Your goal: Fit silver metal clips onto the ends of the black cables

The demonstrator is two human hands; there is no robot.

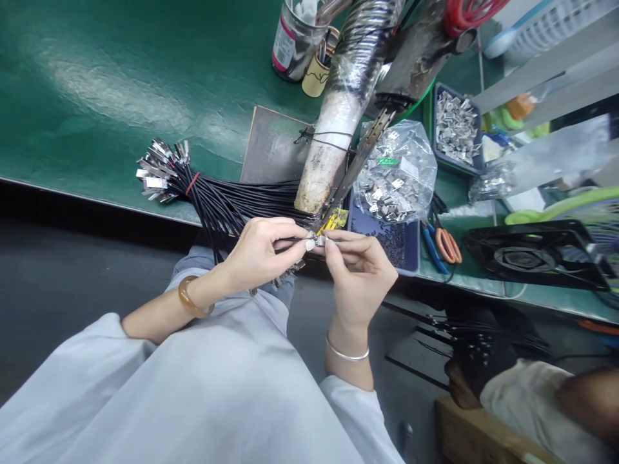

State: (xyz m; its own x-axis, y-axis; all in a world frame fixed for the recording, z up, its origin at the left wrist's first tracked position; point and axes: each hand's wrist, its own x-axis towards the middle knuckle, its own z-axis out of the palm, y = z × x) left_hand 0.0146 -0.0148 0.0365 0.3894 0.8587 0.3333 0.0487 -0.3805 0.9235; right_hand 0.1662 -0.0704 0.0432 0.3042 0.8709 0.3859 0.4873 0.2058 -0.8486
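Observation:
My left hand (258, 252) is closed in a pinch on a black cable, most of it hidden by the fingers. Thumb and fingertips of my right hand (360, 270) close on a small silver metal connector (320, 241) at the cable's end, so both hands nearly meet. Just above the fingertips is the lower end of a long, narrow metal bar (355, 161). To the left, a bundle of black cables (232, 200) with metal connector ends (159, 171) is tied by a red band (192, 183). More cable ends hang beneath my left hand.
A foil-and-plastic-wrapped duct (333, 122) slants down toward my hands. At right are a bag of metal pieces (394, 174), a blue tray of small dark parts (411, 248), a bin of metal shells (454, 125), pliers (447, 245) and a black fan (532, 258). Someone sits at lower right.

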